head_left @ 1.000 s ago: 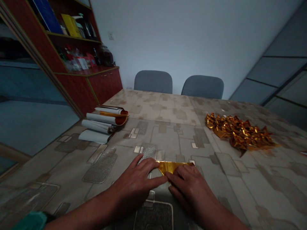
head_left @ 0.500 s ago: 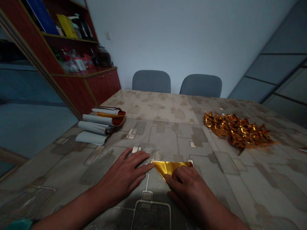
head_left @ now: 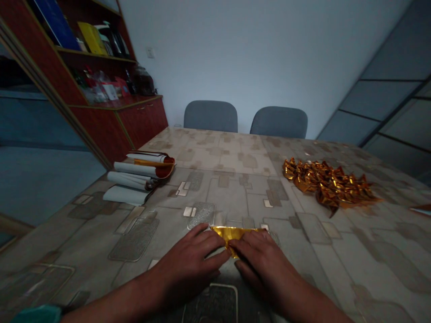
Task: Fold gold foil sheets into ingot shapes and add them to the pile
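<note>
A small sheet of gold foil paper [head_left: 232, 233] lies folded on the table near its front, with its straight edge turned away from me. My left hand [head_left: 198, 255] presses on the paper's left part, its fingers closed together over it. On the right part, my right hand [head_left: 257, 253] has its fingers bent down onto the foil. The fingertips of both hands nearly meet at the middle, where a small gold corner shows between them. The thumbs and the underside of the paper are partly hidden.
A cluster of folded gold foil pieces [head_left: 332, 184] sits on the right of the patterned table [head_left: 232, 193]. On the left lies a stack of curled, white-backed foil sheets [head_left: 134, 179]. Two grey chairs [head_left: 210, 116] stand behind the table, and a red-brown cabinet [head_left: 143, 123] at the back left.
My left hand has moved right, from the paper's left tip onto its left part. The right hand's fingers have spread more over the foil, and less of the paper shows.
</note>
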Available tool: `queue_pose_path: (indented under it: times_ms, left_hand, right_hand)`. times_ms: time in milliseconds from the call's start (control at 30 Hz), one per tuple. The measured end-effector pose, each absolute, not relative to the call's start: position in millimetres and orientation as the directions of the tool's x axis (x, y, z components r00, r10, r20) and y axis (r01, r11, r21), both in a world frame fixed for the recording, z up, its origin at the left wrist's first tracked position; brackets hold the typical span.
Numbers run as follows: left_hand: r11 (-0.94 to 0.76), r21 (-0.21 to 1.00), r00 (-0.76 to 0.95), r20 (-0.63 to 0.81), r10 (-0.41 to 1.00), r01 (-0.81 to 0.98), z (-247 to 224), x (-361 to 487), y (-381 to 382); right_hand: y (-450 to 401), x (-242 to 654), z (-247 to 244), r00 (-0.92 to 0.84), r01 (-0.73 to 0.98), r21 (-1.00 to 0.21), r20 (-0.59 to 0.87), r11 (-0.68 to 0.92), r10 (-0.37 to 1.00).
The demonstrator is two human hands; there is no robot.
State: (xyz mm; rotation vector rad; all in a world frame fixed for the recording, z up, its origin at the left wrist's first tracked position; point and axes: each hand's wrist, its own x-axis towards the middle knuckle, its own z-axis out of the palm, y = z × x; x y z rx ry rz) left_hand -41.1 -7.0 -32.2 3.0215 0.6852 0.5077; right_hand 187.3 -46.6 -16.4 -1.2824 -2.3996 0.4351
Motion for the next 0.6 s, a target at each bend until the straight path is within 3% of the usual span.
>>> queue_pose_path:
  times_ms: [267,400,500,600]
  left_hand:
    - [-0.902,0.093,0.866,0.254,0.431,0.422,-31,-46,-4]
    - [-0.907,0.140,0.887,0.198,0.418,0.396,-20,-53,2]
    - [-0.903,0.178,0.888,0.183,0.422,0.392,-10,-55,8]
    - [-0.894,0.224,0.889,0.165,0.427,0.388,-5,-51,12]
  right_hand:
    - [-35,193,-13,-0.413,0.844,-0.322,0.120,0.429,0.903]
    - [-25,216,-2,-0.329,0.866,-0.355,0.121,0.351,0.936]
    - [-21,226,-3,-0.276,0.829,-0.475,0.110,0.295,0.955]
    - [-25,224,-7,-0.266,0.812,-0.521,0.073,0.264,0.961]
